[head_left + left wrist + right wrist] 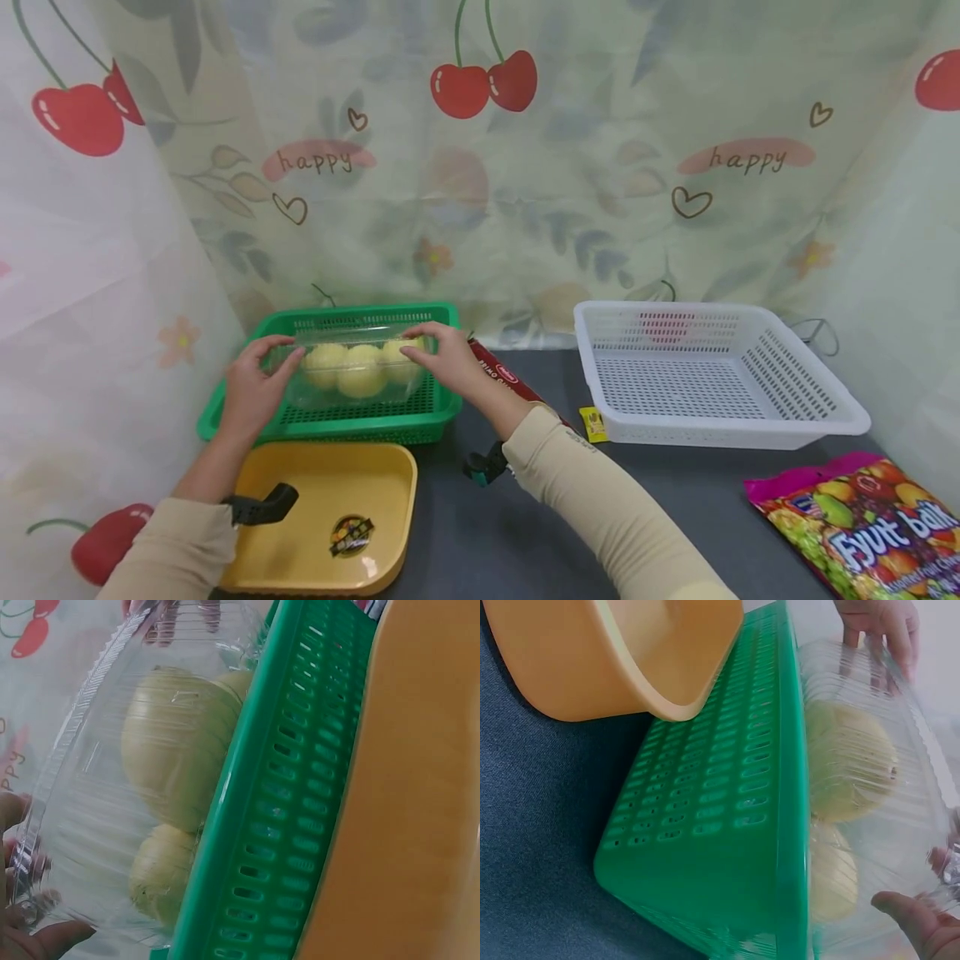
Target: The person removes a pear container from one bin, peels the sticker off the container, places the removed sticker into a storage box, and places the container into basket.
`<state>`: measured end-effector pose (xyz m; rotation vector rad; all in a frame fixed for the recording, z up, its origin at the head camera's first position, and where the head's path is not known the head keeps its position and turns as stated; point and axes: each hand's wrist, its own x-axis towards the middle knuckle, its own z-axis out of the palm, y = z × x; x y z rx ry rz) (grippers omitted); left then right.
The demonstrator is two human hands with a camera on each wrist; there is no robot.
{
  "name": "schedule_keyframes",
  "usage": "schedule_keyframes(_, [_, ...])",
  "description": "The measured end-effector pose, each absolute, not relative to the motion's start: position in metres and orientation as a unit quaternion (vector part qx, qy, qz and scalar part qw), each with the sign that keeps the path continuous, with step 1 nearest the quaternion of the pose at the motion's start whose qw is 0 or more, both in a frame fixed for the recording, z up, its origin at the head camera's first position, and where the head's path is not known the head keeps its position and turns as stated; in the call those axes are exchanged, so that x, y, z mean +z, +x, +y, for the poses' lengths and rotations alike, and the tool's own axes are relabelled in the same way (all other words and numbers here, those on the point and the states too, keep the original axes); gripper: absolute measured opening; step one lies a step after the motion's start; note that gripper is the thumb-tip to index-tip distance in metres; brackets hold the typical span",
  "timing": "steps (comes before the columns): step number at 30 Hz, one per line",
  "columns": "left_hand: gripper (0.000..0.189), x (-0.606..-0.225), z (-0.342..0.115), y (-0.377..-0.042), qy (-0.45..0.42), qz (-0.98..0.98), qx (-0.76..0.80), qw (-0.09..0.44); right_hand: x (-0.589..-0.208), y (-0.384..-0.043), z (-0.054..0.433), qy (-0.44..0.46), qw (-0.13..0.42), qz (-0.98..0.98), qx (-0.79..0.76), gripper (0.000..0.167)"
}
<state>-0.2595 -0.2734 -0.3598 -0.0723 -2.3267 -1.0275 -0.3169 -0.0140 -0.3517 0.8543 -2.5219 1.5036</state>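
A clear plastic box [90, 802] with ribbed sides stands within the green basket's [408, 432] rim. Several pale yellow round fruits [362, 382] show through its walls; whether they lie inside the box or beneath it I cannot tell. My left hand [255, 383] grips the left end by the upper edge, thumb in front. At the opposite end, my right hand [450, 358] holds the same edge, its thumb on the near side. In both wrist views the fruits sit low, close to the green rim.
A yellow tray [300, 525] sits in front of the green basket. To the right are a white basket [735, 429], a small yellow packet [593, 425] and a fruit balls candy bag [885, 529]. A dark red package [510, 375] lies partly behind my right forearm.
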Motion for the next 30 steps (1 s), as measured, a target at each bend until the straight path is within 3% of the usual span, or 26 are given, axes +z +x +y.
schedule_keyframes(15, [0.047, -0.369, -0.285, -0.27, -0.021, -0.899, -0.382, 0.214, -0.359, -0.323, -0.022, 0.25, -0.003, -0.844, 0.474, 0.029])
schedule_keyframes(30, [0.05, -0.374, -0.288, -0.276, -0.02, -0.908, -0.38, 0.178, -0.361, -0.33, -0.025, 0.257, -0.021, -0.867, 0.427, 0.03])
